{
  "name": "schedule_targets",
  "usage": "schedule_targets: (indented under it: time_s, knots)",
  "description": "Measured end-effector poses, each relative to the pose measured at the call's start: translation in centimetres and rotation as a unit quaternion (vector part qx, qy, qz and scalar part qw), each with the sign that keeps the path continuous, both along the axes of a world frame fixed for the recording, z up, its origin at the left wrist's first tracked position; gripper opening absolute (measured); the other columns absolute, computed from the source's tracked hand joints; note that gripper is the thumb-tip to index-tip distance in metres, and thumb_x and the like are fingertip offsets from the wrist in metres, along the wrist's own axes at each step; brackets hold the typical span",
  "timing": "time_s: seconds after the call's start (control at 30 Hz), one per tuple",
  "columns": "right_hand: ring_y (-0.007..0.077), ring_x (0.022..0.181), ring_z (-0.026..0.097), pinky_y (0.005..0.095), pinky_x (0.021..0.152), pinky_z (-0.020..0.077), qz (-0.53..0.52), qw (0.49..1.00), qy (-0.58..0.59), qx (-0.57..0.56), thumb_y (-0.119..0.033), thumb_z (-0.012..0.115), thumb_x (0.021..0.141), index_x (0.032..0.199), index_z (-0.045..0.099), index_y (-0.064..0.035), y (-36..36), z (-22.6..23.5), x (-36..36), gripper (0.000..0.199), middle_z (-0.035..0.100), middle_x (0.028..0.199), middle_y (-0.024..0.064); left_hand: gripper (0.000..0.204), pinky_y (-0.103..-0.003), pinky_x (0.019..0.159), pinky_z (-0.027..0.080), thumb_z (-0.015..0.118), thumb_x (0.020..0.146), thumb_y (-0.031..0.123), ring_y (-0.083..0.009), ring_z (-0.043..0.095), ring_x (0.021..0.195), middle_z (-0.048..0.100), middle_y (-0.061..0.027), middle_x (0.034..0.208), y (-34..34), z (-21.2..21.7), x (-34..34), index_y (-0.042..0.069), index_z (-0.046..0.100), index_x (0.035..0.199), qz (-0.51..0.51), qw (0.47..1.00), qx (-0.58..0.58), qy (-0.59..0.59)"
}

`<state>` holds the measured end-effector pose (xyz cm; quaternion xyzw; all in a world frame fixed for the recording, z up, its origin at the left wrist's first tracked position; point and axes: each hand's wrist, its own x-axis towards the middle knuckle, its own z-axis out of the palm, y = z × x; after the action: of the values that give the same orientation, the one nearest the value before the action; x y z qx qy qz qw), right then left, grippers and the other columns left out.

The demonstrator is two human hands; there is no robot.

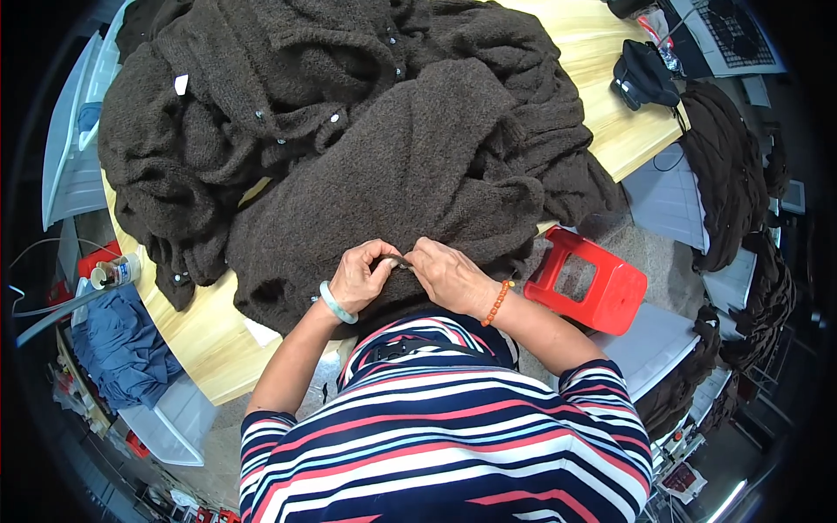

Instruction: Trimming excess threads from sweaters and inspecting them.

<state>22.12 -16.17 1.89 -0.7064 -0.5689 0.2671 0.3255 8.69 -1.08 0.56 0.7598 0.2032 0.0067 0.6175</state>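
A dark brown knit garment [375,187] lies spread over the front of the table and hangs toward my lap. My left hand [359,277], with a pale bangle at its wrist, is closed on the garment's near edge, thumb and fingers pinching the fabric. Close beside it, my right hand [449,277] pinches the same edge; an orange bead bracelet circles that wrist. Between the fingertips shows a small shiny spot, too small to name. Behind this piece, more brown knitwear [200,131] is heaped, with small shiny buttons and a white tag [181,84] on it.
The wooden table [196,344] carries the heap and a black pouch-like item [645,74]. A red plastic stool [593,279] stands at my right. Blue cloth [126,349] lies in a bin at left, near a small jar [118,272]. Brown garments [719,174] hang over bins at right.
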Motion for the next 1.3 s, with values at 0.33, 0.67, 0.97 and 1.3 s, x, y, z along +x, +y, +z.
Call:
schedule_targets:
  time_s: [0.33, 0.67, 0.97, 1.3]
  knots:
    - [0.0350, 0.077, 0.061, 0.0403, 0.070, 0.0496, 0.063, 0.985, 0.159, -0.017, -0.001, 0.059, 0.080, 0.091, 0.062, 0.0046, 0.7, 1.0, 2.7, 0.013, 0.057, 0.081, 0.0167, 0.010, -0.029, 0.069, 0.048, 0.060, 0.083, 0.005, -0.0167, 0.061, 0.074, 0.064, -0.0089, 0.080, 1.5, 1.2, 0.4, -0.002, 0.063, 0.090, -0.072, 0.997, 0.024, -0.011]
    - [0.0072, 0.056, 0.048, 0.0267, 0.050, 0.0398, -0.022, 0.891, 0.429, -0.143, -0.017, 0.065, 0.087, 0.080, 0.065, 0.0041, 0.7, 0.3, 3.9, 0.022, 0.056, 0.060, 0.0057, 0.012, -0.027, 0.067, 0.047, 0.063, 0.084, 0.009, -0.0105, 0.055, 0.072, 0.061, -0.0056, 0.077, 1.8, 1.8, 1.3, -0.002, 0.062, 0.089, -0.081, 0.995, -0.056, 0.030]
    - [0.0271, 0.077, 0.065, 0.0345, 0.067, 0.0513, -0.006, 0.978, 0.209, -0.017, -0.018, 0.072, 0.082, 0.089, 0.069, -0.0036, 0.0, 1.3, 4.2, 0.016, 0.065, 0.082, 0.0113, 0.032, -0.039, 0.094, 0.042, 0.067, 0.077, 0.005, -0.0317, 0.053, 0.110, 0.057, -0.0150, 0.116, 4.2, 2.7, 5.5, 0.004, 0.061, 0.109, 0.059, 0.960, 0.250, -0.112]
    - [0.0360, 0.125, 0.039, 0.0458, 0.102, 0.0364, -0.299, 0.888, -0.331, -0.110, -0.013, 0.082, 0.065, 0.148, 0.028, -0.0176, -5.6, -5.0, 21.0, 0.098, 0.033, 0.144, 0.0155, 0.073, -0.062, 0.111, 0.016, 0.083, 0.059, 0.041, -0.0391, 0.031, 0.136, 0.045, -0.0167, 0.137, 0.8, -1.7, 7.7, 0.009, 0.059, 0.120, -0.191, 0.890, 0.411, 0.050]
